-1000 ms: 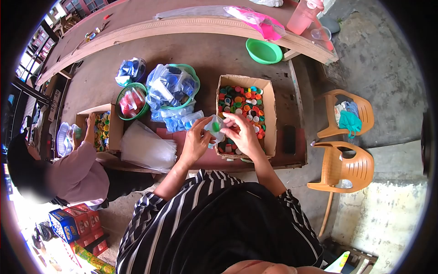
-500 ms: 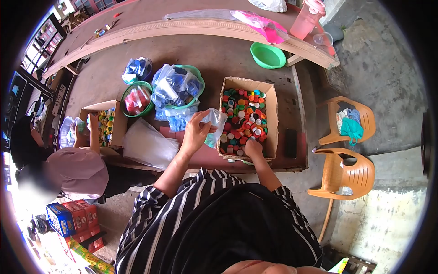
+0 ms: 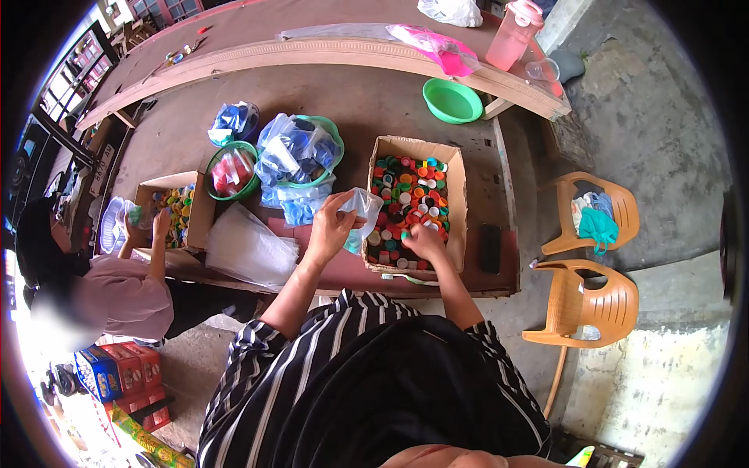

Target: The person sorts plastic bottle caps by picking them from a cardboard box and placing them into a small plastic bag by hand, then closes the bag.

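Note:
My left hand (image 3: 332, 232) pinches a clear plastic bag (image 3: 365, 206) by its upper part, left of the cardboard box. Something greenish shows low in the bag. My right hand (image 3: 426, 242) is over the near part of the cardboard box (image 3: 458, 191), fingers closed on a small green bottle cap (image 3: 405, 234). Loose bottle caps (image 3: 406, 183) in red, orange, white, green and black fill the box. Flat clear plastic bags (image 3: 251, 246) lie in a stack left of my left hand.
Filled bags lie in a green basin (image 3: 339, 156), with a red-filled basin (image 3: 251, 186) beside it. At left a person (image 3: 129, 292) works at another box (image 3: 204, 214) of caps. A bare green bowl (image 3: 452, 101), dark phone-like object (image 3: 490, 248) and orange chairs (image 3: 601, 304) are around.
My right hand has lifted from among the caps and moved slightly left and up, with a green cap now showing at its fingertips. My left hand still holds the bag.

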`<state>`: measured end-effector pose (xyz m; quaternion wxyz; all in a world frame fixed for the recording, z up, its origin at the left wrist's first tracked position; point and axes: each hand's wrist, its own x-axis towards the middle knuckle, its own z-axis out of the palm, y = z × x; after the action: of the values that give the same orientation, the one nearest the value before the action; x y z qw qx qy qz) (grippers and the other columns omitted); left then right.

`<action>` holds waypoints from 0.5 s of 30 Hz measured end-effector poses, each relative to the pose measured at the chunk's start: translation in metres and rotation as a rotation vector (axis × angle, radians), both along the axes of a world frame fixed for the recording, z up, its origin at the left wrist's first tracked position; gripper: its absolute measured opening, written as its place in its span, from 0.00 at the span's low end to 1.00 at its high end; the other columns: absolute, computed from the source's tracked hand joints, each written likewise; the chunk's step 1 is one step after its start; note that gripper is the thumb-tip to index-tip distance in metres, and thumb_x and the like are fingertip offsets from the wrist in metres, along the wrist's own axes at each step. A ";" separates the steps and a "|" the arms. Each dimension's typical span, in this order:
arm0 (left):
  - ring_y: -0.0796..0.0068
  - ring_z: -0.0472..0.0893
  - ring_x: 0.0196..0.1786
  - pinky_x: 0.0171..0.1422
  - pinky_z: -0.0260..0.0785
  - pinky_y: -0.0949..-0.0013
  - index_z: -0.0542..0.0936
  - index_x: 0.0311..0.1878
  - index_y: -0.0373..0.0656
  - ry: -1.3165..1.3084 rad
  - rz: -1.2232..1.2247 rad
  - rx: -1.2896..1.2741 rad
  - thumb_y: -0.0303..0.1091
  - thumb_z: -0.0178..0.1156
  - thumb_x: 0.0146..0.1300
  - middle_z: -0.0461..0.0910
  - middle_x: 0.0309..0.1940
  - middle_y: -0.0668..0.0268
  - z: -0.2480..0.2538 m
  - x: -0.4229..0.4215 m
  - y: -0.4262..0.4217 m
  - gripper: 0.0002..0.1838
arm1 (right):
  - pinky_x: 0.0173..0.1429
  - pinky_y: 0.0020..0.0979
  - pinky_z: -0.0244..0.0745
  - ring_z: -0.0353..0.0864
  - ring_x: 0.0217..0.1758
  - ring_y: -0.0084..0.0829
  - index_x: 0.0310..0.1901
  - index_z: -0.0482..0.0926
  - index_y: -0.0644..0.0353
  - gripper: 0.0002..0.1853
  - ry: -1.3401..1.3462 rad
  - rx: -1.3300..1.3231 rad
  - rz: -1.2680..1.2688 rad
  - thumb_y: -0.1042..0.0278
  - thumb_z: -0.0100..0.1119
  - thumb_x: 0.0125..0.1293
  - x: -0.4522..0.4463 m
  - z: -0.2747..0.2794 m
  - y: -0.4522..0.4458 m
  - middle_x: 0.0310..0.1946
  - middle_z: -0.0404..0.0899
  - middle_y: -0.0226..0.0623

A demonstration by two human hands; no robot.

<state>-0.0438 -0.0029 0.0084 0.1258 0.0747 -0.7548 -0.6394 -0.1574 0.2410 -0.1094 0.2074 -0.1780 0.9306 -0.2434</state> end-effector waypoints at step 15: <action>0.64 0.88 0.42 0.47 0.82 0.71 0.72 0.64 0.27 0.001 0.114 -0.013 0.19 0.53 0.65 0.71 0.61 0.51 0.003 0.006 0.016 0.23 | 0.47 0.36 0.81 0.87 0.41 0.38 0.44 0.79 0.62 0.11 0.280 -0.624 0.096 0.67 0.68 0.64 -0.018 0.112 -0.031 0.34 0.85 0.42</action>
<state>-0.0377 0.0126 0.0110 0.1630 0.1166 -0.7533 -0.6265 -0.1751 0.2103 0.0023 0.0245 -0.3082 0.8212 -0.4796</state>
